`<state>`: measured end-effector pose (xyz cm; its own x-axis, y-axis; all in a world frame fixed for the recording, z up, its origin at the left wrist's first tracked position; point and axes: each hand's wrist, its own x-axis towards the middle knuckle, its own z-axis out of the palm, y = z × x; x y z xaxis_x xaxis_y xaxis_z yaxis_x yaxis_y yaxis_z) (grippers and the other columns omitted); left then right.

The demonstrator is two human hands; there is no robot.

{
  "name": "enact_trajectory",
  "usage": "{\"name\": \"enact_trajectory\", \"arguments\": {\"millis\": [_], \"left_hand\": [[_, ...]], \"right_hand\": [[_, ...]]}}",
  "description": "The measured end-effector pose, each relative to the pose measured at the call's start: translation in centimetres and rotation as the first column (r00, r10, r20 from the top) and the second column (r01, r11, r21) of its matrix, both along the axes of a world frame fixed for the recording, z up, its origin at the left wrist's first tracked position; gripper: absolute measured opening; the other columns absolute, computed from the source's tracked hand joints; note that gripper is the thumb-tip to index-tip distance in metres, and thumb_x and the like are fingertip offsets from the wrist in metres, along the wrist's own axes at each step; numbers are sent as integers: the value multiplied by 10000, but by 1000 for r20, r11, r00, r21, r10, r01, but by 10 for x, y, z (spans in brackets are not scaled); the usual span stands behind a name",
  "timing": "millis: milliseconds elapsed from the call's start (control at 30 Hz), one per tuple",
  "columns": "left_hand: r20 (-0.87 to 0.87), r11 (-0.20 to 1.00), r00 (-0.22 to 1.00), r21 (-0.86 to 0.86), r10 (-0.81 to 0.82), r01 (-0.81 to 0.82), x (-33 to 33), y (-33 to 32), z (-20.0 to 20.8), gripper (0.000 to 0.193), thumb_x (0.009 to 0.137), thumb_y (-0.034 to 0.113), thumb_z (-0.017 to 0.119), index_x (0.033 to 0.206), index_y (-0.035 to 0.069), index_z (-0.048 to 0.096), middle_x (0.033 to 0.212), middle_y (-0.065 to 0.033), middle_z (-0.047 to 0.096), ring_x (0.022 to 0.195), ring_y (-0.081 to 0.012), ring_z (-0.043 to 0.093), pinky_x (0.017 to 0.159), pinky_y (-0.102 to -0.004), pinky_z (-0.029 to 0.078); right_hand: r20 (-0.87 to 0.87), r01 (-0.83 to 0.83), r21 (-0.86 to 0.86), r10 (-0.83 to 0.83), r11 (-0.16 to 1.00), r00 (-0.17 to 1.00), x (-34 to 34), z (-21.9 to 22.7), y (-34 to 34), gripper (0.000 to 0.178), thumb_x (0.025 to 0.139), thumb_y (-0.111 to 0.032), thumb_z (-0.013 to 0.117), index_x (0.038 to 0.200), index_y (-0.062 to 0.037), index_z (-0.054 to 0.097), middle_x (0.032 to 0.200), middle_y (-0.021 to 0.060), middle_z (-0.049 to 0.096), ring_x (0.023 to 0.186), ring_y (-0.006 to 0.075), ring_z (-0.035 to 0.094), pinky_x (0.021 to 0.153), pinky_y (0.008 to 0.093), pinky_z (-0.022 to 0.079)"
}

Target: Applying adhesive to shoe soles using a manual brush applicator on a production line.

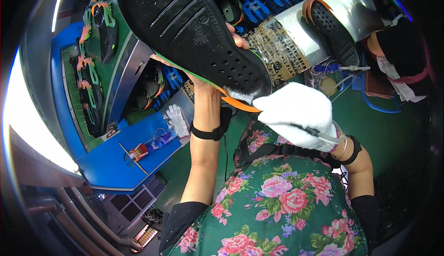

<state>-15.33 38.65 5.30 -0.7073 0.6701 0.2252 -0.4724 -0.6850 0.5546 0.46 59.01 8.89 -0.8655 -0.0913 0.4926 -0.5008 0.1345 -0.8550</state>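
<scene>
My left hand holds up a large black shoe sole, underside toward me, with its thumb side behind the near edge and fingertips curled over the far edge. Grooves and small round holes mark the sole. Green and orange trim runs along its rim, ending in an orange tip at the lower right. A white cloth covering, banded near the wrist, wraps my right hand and hides its fingers. Its pointed front touches or nearly touches the sole's end beside the orange tip. A whitish shiny patch shows on the sole there.
Another black sole with orange trim lies on the metal surface at right. Several similar pieces hang or lie on a green rack at left. A blue table bears a white glove and a small bottle. Blue racks stand behind.
</scene>
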Motion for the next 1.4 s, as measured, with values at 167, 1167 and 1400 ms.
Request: {"name": "enact_trajectory", "arguments": {"millis": [167,1167,1400], "left_hand": [[-1,997,997,6,78,-78,0,4,4,645,1056,498,561,1355,-74,547,1160,-229,667,1102,-368,668,1024,-474,541],[15,989,989,31,-144,143,-7,12,-16,1228,728,913,640,1452,-66,480,1255,-240,644,1216,-404,619,1065,-508,540],[29,993,994,-52,-104,106,-6,11,-20,1184,740,893,653,1427,-61,517,1284,-221,635,1205,-377,626,1067,-504,536]], "right_hand": [[43,14,-32,-13,999,999,-4,-4,6,274,801,-28,829,1073,-50,809,1057,112,799,871,269,753,764,358,601],[52,81,10,-81,997,995,22,-4,1,327,804,-52,847,1123,-114,804,1098,67,800,922,251,753,793,356,592],[76,97,-19,-95,995,993,23,5,11,249,767,32,830,989,-74,789,1067,147,792,886,294,760,808,376,599]]}}
